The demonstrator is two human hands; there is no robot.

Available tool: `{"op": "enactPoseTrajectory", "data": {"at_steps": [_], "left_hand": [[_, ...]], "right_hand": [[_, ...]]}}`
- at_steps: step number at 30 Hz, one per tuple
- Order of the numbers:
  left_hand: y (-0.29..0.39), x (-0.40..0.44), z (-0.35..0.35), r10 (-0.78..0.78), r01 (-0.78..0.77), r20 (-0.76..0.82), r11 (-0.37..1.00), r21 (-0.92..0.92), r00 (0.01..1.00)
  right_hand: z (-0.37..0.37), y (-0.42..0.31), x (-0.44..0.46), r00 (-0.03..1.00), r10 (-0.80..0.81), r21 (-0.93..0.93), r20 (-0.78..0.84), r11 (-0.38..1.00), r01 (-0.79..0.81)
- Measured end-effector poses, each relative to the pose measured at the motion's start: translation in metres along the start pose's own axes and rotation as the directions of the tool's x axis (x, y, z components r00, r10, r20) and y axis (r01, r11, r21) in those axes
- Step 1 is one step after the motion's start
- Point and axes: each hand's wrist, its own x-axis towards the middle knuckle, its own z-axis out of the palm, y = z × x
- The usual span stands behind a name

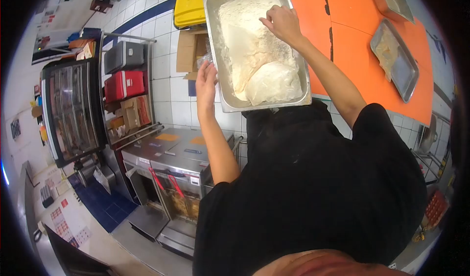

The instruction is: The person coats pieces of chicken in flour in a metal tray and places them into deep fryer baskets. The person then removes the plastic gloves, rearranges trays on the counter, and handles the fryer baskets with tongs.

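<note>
A deep metal pan (215, 56) holds pale flour (245, 11) and pieces of coated meat or dough, exact kind unclear, with a large whitish lump (275, 84) at the near end. Over the far right part of the pan is my right hand (283, 24), its fingers curled down at the flour; whether anything is pinched between them cannot be made out. Beside the pan's left rim, my left hand (206, 82) is raised with its fingers apart, holding nothing.
An orange table (352, 46) at the right bears a metal tray (399, 68) with pale scraps and another metal container (391, 2). A yellow bin lid (191, 7) and cardboard box (186, 51) stand left of the pan. Steel fryers (171, 153) are at lower left.
</note>
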Motion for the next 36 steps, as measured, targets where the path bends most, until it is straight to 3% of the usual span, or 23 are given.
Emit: {"op": "enactPoseTrajectory", "data": {"at_steps": [1, 3, 5, 6, 7, 9, 10, 12, 14, 16, 18, 20, 22, 23, 25, 26, 28, 30, 32, 34, 36], "left_hand": [[-0.006, 0.001, -0.001, 0.002, -0.002, 0.013, 1.000, 0.002, 1.000], [-0.033, 0.009, -0.006, 0.158, -0.147, -0.064, 0.978, 0.148, 0.985], [-0.055, 0.014, -0.009, 0.170, -0.157, -0.076, 0.975, 0.156, 0.982], [-0.067, 0.020, -0.014, 0.160, -0.134, -0.088, 0.960, 0.245, 0.983], [-0.074, 0.026, -0.016, 0.157, -0.118, -0.094, 0.936, 0.330, 0.983], [-0.080, 0.037, -0.018, 0.113, -0.100, -0.033, 0.956, 0.277, 0.993], [-0.079, 0.041, -0.017, 0.057, -0.052, -0.015, 0.973, 0.225, 0.998], [-0.073, 0.048, -0.012, 0.082, -0.076, -0.007, 0.956, 0.285, 0.997], [-0.084, 0.070, -0.019, 0.041, -0.048, 0.073, 0.994, 0.098, 0.997], [-0.092, 0.085, -0.021, 0.080, -0.089, 0.117, 0.993, 0.078, 0.990], [-0.098, 0.096, -0.019, 0.153, -0.166, 0.161, 0.984, 0.070, 0.975], [-0.109, 0.106, -0.008, 0.260, -0.269, 0.119, 0.961, 0.065, 0.958], [-0.094, 0.095, 0.005, 0.260, -0.290, 0.213, 0.949, 0.126, 0.942], [-0.090, 0.095, 0.012, 0.286, -0.321, 0.271, 0.942, 0.097, 0.919], [-0.087, 0.101, 0.015, 0.226, -0.370, 0.426, 0.881, 0.294, 0.876], [-0.084, 0.098, 0.021, 0.238, -0.395, 0.459, 0.873, 0.284, 0.856], [-0.079, 0.088, 0.044, 0.306, -0.530, 0.577, 0.804, 0.269, 0.757], [-0.102, 0.106, 0.066, 0.380, -0.634, 0.707, 0.763, 0.124, 0.596], [-0.078, 0.076, 0.090, 0.274, -0.596, 0.782, 0.789, 0.151, 0.560], [-0.079, 0.058, 0.118, 0.298, -0.642, 0.865, 0.766, 0.036, 0.404], [-0.078, 0.026, 0.150, 0.141, -0.541, 0.944, 0.840, 0.046, 0.298]], "right_hand": [[0.007, 0.007, -0.006, 1.000, 0.012, -0.003, -0.005, 1.000, -0.012], [0.030, 0.027, -0.020, 0.904, -0.199, -0.049, -0.378, 0.980, 0.195], [0.026, 0.031, -0.043, 0.886, -0.178, -0.015, -0.429, 0.982, 0.190], [0.022, 0.032, -0.058, 0.862, -0.171, 0.014, -0.477, 0.979, 0.202], [0.019, 0.032, -0.072, 0.859, -0.142, 0.002, -0.491, 0.986, 0.164], [0.019, 0.032, -0.098, 0.865, 0.256, 0.227, -0.431, 0.959, -0.170], [0.025, 0.037, -0.109, 0.844, 0.287, 0.215, -0.454, 0.954, -0.209], [0.044, 0.047, -0.127, 0.840, 0.519, 0.441, -0.156, 0.798, -0.411], [0.052, 0.048, -0.133, 0.788, 0.606, 0.581, -0.109, 0.681, -0.444], [0.084, 0.049, -0.133, 0.720, 0.660, 0.580, -0.216, 0.679, -0.449], [0.077, 0.041, -0.145, 0.732, 0.608, 0.592, -0.308, 0.724, -0.354], [0.083, 0.034, -0.167, 0.684, 0.660, 0.520, -0.310, 0.720, -0.459], [0.108, 0.027, -0.201, 0.538, 0.671, 0.536, -0.509, 0.737, -0.412], [0.111, 0.017, -0.220, 0.469, 0.722, 0.568, -0.509, 0.691, -0.446], [0.122, -0.007, -0.256, 0.334, 0.801, 0.632, -0.497, 0.598, -0.493], [0.130, -0.015, -0.275, 0.262, 0.831, 0.662, -0.490, 0.551, -0.508], [0.139, -0.030, -0.315, 0.150, 0.933, 0.769, -0.326, 0.354, -0.532], [0.145, -0.050, -0.346, -0.036, 0.947, 0.799, -0.320, 0.249, -0.547], [0.154, -0.065, -0.379, -0.119, 0.955, 0.911, -0.273, 0.218, -0.349], [0.146, -0.087, -0.411, -0.244, 0.937, 0.913, -0.249, 0.143, -0.381], [0.144, -0.105, -0.451, -0.319, 0.927, 0.943, -0.196, 0.088, -0.322]]}}
